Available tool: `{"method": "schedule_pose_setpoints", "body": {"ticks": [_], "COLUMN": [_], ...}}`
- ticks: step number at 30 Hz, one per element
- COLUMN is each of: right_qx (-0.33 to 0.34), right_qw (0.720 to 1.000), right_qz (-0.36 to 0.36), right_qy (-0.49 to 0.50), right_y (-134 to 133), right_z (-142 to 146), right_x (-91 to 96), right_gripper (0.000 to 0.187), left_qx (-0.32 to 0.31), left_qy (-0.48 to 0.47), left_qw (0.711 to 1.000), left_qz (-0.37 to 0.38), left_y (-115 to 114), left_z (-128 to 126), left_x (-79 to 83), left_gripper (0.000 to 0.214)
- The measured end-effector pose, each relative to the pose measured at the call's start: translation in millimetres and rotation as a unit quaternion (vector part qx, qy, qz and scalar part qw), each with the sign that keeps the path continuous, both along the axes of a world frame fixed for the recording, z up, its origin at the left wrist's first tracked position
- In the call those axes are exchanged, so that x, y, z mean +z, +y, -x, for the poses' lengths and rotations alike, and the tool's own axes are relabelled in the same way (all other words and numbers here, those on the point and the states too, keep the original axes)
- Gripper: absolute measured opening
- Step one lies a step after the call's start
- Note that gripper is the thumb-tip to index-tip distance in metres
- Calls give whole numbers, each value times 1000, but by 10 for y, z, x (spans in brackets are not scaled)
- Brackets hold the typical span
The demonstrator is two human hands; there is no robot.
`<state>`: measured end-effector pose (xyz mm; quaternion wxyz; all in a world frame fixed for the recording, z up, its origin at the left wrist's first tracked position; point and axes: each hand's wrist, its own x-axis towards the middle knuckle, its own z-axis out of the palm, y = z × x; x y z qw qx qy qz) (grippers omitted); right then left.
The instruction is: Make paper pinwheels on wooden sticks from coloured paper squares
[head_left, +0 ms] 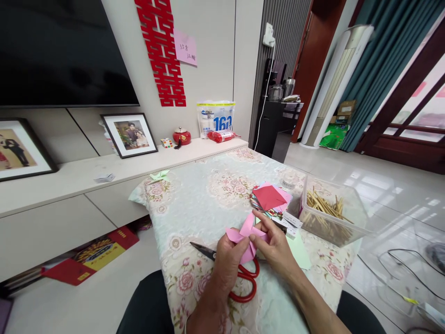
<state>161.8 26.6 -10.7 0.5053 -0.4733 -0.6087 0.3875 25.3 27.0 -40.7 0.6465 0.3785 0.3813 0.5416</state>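
A pink paper pinwheel (247, 228) with folded-in blades is held above the table between both hands. My left hand (226, 262) is closed on its left side, thumb near the centre. With thumb and fingers, my right hand (278, 243) pinches it at the centre and at the upper blade. Below the hands lie scissors (249, 292) with red handles and dark blades, partly covered by my left hand. Just past my right hand sits a stack of coloured paper squares (269, 197), a red one on top. A pale green sheet (301, 253) lies partly under my right hand.
A clear plastic box (332, 234) of thin wooden sticks (323, 206) stands on the right of the flowered tablecloth (187, 213). Small white boxes (292, 220) lie beside it. A green folded paper piece (160, 176) rests at the far left corner. Behind runs a white cabinet (135, 164).
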Motion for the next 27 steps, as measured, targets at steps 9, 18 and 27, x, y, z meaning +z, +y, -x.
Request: {"method": "schedule_pose_setpoints", "body": {"ticks": [9,18,27], "right_qx": [12,11,-68], "right_qw": [999,996,978], "right_qz": [-41,-71,-149], "right_qy": [-3,-50,-127], "right_y": [-1,-18,-34], "right_z": [-1,-48,-153], "right_x": [-27,21,284], "right_gripper": [56,49,29], "left_qx": [38,25,72], "left_qy": [62,62,1], "left_qw": [997,997,997], "left_qz": [7,-27,9], "left_y": [41,25,74], "left_z": [26,39,61], "left_x": [4,95,25], "left_gripper": [32,27,26]}}
